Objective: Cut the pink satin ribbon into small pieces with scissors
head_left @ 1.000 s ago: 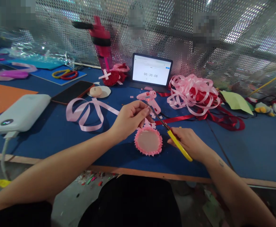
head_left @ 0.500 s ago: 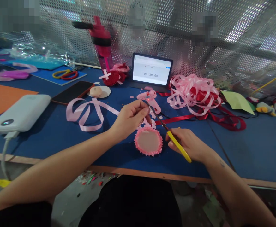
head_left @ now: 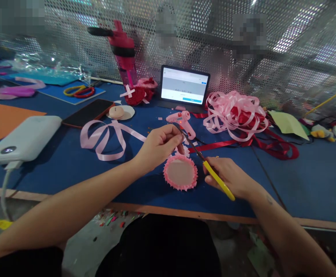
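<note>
My right hand (head_left: 228, 175) is closed round yellow-handled scissors (head_left: 217, 179), whose dark blades point up and left to the fingers of my left hand. My left hand (head_left: 162, 144) is closed in a pinch by the blade tips. A pale pink ribbon (head_left: 110, 157) runs from loose loops on the left to my left hand; its pinched end is hidden by the fingers. Below the hands lies a round disc (head_left: 180, 173) with a ruffled pink edge and a plain beige middle. Small pink scraps (head_left: 185, 149) and a pink glue gun (head_left: 182, 119) lie just beyond.
A tablet (head_left: 184, 86) stands at the back beside a pink bottle (head_left: 124, 54). Tangled pink ribbon (head_left: 234, 113) and red ribbon (head_left: 280, 151) lie right. A phone (head_left: 88, 112), a white power bank (head_left: 24, 138) and other scissors (head_left: 79, 91) lie left.
A panel with a blue button has come up on the tablet's screen. Both hands and the scissors have shifted only slightly; the ruffled disc stays in place.
</note>
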Demonstrator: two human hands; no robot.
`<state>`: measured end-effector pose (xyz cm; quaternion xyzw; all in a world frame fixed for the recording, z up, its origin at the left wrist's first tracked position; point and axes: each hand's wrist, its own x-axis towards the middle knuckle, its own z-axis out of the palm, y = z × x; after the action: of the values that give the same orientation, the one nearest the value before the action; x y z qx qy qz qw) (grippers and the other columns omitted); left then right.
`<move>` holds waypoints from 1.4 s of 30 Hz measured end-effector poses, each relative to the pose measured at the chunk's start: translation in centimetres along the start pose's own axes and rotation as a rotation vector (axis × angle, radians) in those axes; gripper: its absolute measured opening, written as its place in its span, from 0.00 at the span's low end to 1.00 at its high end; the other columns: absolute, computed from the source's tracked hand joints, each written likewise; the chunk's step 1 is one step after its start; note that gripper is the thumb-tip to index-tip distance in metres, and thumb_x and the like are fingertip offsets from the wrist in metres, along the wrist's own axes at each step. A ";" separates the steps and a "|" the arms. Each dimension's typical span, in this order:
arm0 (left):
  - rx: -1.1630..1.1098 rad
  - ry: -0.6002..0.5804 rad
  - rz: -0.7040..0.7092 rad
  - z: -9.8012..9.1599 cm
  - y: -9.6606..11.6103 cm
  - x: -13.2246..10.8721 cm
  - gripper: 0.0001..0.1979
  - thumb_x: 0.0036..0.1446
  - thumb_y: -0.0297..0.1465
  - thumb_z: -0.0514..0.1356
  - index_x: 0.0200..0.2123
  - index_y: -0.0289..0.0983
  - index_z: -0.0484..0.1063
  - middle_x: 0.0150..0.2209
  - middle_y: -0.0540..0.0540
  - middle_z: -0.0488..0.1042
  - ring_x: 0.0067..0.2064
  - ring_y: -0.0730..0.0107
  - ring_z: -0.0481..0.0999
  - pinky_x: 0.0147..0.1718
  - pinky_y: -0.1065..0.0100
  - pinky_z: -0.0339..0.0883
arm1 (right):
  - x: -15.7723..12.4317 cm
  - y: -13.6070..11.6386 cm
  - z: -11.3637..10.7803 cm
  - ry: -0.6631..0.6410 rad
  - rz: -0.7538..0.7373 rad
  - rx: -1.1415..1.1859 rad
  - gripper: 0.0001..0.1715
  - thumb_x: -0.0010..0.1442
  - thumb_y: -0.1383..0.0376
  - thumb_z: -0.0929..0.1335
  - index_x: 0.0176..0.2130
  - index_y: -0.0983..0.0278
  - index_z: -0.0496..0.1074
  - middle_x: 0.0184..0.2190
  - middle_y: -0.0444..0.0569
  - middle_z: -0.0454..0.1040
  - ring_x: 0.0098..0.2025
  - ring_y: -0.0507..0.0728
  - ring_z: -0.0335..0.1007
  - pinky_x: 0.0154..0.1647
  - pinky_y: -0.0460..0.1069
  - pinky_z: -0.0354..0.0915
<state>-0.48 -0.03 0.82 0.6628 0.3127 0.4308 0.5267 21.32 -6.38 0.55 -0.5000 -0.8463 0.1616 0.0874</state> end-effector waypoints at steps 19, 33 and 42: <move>0.503 0.028 0.059 -1.7 -2.5 1.9 0.08 0.59 0.31 0.53 0.38 0.36 0.69 0.29 0.48 0.77 0.22 0.78 0.69 0.22 0.75 0.62 | -0.2 1.1 0.8 0.145 0.004 0.497 0.36 0.59 0.38 0.54 0.35 0.66 0.68 0.24 0.47 0.67 0.23 0.52 0.65 0.22 0.46 0.59; 0.694 0.478 0.344 -5.9 -1.8 8.0 0.10 0.62 0.33 0.48 0.36 0.37 0.67 0.34 0.47 0.73 0.33 0.73 0.71 0.33 0.70 0.65 | -1.3 3.0 0.5 0.411 -0.088 0.965 0.35 0.57 0.37 0.56 0.38 0.63 0.68 0.30 0.51 0.70 0.32 0.58 0.70 0.28 0.50 0.70; 1.552 -0.312 0.390 -9.2 -5.0 20.7 0.21 0.61 0.30 0.48 0.56 0.33 0.63 0.58 0.39 0.65 0.64 0.52 0.52 0.58 0.52 0.48 | -0.3 2.7 0.3 0.498 0.030 1.134 0.19 0.63 0.53 0.60 0.28 0.63 0.62 0.25 0.44 0.64 0.24 0.51 0.65 0.24 0.47 0.63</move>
<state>0.40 23.14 1.72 0.9338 0.3242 0.0783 -0.1293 23.54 -5.48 -0.75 -0.4101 -0.5758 0.4659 0.5322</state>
